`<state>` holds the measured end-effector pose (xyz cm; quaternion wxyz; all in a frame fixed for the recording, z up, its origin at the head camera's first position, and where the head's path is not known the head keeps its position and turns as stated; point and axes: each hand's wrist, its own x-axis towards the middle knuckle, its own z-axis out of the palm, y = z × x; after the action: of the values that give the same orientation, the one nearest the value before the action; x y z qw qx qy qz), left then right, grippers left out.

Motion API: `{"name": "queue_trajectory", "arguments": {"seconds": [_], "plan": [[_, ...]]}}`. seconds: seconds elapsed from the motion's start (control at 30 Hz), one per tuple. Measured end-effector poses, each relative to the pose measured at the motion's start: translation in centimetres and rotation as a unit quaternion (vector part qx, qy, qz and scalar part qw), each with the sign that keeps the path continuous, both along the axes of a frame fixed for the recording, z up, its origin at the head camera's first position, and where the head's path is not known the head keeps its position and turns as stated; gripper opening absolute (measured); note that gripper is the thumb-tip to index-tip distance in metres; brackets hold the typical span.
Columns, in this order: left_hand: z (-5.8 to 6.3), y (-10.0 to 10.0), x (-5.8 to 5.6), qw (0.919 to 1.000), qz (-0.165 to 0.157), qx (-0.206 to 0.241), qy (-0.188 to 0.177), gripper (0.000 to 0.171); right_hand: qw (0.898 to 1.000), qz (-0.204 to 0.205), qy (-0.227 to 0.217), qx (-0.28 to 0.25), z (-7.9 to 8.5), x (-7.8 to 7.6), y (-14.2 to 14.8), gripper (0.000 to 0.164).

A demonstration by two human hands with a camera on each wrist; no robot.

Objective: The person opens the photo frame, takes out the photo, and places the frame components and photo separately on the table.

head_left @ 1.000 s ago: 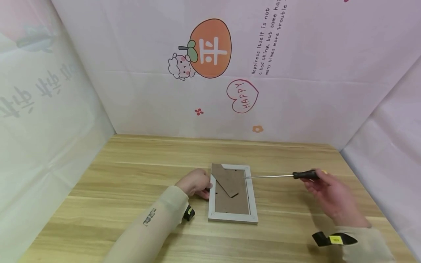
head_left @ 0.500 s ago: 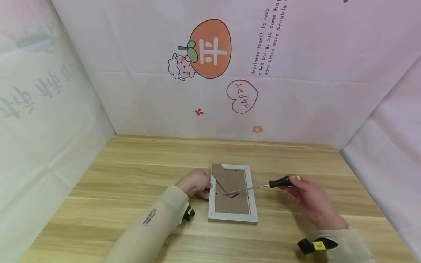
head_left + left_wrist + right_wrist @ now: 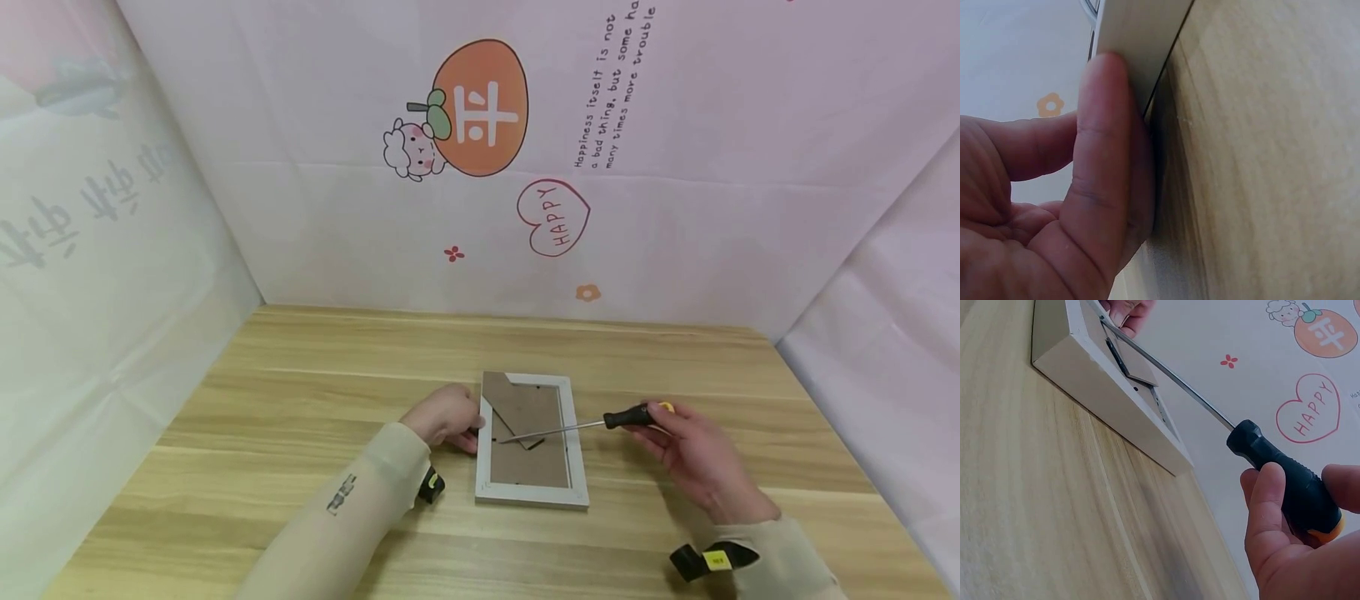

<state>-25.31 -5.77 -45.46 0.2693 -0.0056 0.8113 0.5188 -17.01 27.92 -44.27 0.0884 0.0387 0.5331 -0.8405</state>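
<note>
A white picture frame [image 3: 532, 495] lies back side up on the table, its brown backing board [image 3: 534, 471] showing. A slanted brown stand leg [image 3: 517, 417] is on the board, and small dark tabs sit along the rim. My left hand [image 3: 448, 417] grips the frame's left edge; in the left wrist view one finger [image 3: 1100, 131] lies along its outer side. My right hand [image 3: 693, 454] holds a screwdriver [image 3: 628, 415] by its black and yellow handle. The shaft crosses over the frame, with its tip close to the dark tab [image 3: 494, 440] at the left rim.
The wood-grain table [image 3: 315, 358] runs back to a pale printed cloth [image 3: 337, 233], with more cloth hanging on both sides. A black wrist strap [image 3: 712, 560] with a yellow label is on the right wrist, and a black strap [image 3: 431, 485] on the left.
My right hand has moved left and toward me, carrying the screwdriver tip from the frame's right rim across to its left rim. My left hand and the frame have stayed put.
</note>
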Motion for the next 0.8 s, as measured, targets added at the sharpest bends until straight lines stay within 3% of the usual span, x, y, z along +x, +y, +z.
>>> {"name": "queue_trajectory", "arguments": {"seconds": [0.47, 0.8], "plan": [[0.28, -0.03, 0.17, 1.0000, 0.001, 0.000, -0.003, 0.004, 0.999, -0.017, -0.032, 0.007, 0.00, -0.16, -0.40, 0.010], [0.36, 0.06, 0.15, 0.9999, -0.009, -0.006, 0.003, 0.008, 0.998, -0.023, -0.053, -0.002, 0.10, -0.41, -0.68, 0.010]]}}
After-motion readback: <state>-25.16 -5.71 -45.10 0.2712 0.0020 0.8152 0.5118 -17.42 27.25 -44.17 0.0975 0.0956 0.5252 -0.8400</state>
